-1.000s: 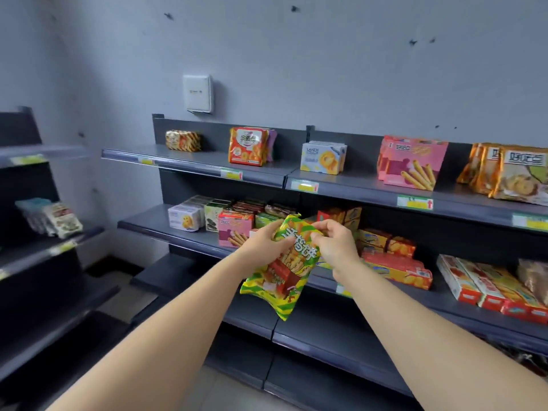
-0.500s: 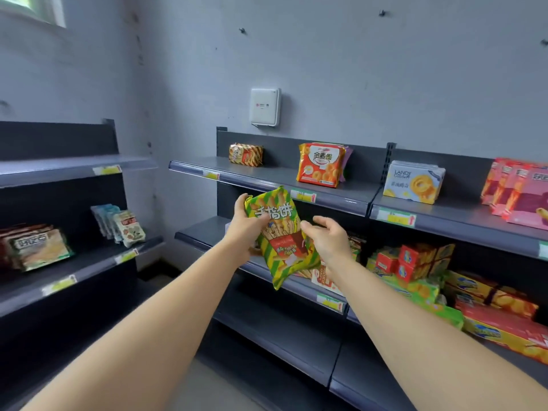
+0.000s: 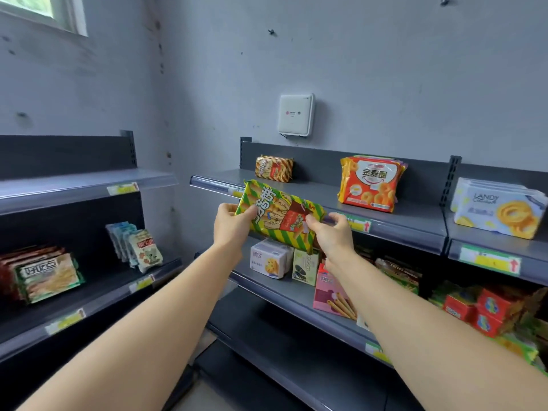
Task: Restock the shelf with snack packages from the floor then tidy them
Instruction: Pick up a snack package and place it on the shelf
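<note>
Currently, one entry in hand.

Left hand [image 3: 232,225]: thumb and fingers curled round the left end of the green-and-yellow striped snack package [image 3: 278,215].

Right hand [image 3: 332,235]: pinching the same package at its lower right end, thumb on the printed face.

Package: in the air, printed face toward the camera, just in front of the front edge of the top shelf [image 3: 400,229]. Its long axis runs left-high to right-low, roughly along that edge. Its upper left corner overlaps the edge strip, and neither end rests on the shelf.

Destination, as judged: the bare stretch of top shelf directly behind the package, away from both hands. It lies between the brown striped pack [image 3: 274,169] at the back left corner and the orange ring-biscuit packs [image 3: 370,182] further right. Both hands sit about level with the front edge, so a forward push from both should serve.

Further right: white Landy packs [image 3: 498,209].

Shelf below: white box [image 3: 268,258] and pink box [image 3: 332,289] near its front edge.
</note>
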Action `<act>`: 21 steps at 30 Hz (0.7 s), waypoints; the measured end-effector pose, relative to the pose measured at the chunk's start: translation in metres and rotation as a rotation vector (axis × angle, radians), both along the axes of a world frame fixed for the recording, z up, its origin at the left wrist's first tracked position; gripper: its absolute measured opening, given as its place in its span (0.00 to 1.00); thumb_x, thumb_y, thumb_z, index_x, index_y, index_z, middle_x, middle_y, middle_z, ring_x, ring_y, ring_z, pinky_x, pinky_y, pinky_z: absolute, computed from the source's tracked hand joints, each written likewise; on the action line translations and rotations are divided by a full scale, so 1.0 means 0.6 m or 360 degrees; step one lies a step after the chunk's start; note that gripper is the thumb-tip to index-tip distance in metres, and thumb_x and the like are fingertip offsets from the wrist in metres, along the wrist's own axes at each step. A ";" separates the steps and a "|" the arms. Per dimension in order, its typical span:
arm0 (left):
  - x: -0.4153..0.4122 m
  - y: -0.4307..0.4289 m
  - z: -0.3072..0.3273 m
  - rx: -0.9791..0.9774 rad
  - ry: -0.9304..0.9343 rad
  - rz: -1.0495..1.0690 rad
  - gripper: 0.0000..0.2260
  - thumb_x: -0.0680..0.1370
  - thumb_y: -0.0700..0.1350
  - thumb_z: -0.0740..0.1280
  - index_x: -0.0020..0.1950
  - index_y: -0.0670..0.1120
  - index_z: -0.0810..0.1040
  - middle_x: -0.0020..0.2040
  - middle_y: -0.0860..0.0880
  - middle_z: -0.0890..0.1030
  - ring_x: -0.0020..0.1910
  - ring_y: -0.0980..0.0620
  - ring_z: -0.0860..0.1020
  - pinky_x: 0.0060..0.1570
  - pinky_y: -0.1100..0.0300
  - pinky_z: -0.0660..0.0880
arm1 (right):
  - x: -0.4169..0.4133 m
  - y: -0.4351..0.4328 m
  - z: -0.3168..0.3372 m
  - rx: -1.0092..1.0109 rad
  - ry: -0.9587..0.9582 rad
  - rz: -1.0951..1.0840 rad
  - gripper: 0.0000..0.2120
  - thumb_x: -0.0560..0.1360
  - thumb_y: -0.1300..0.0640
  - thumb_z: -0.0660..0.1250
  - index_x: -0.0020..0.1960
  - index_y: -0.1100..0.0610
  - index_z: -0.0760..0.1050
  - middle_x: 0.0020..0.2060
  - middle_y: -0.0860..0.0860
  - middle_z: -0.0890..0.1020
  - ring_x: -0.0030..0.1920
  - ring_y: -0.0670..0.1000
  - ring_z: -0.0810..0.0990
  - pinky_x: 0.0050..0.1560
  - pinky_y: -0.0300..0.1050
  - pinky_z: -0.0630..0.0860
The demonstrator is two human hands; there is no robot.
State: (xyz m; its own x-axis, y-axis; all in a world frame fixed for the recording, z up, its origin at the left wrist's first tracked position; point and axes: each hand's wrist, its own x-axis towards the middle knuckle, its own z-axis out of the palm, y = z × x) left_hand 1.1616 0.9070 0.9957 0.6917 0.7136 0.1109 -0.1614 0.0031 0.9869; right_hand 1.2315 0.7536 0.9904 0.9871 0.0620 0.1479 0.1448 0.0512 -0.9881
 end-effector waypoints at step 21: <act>0.321 0.300 0.052 0.0522 0.0157 -0.0070 0.04 0.78 0.42 0.65 0.49 0.51 0.78 0.51 0.50 0.83 0.50 0.53 0.81 0.52 0.58 0.77 | 0.340 0.287 0.070 -0.0008 -0.0280 -0.0015 0.11 0.74 0.57 0.72 0.53 0.56 0.73 0.49 0.51 0.80 0.47 0.50 0.80 0.36 0.38 0.74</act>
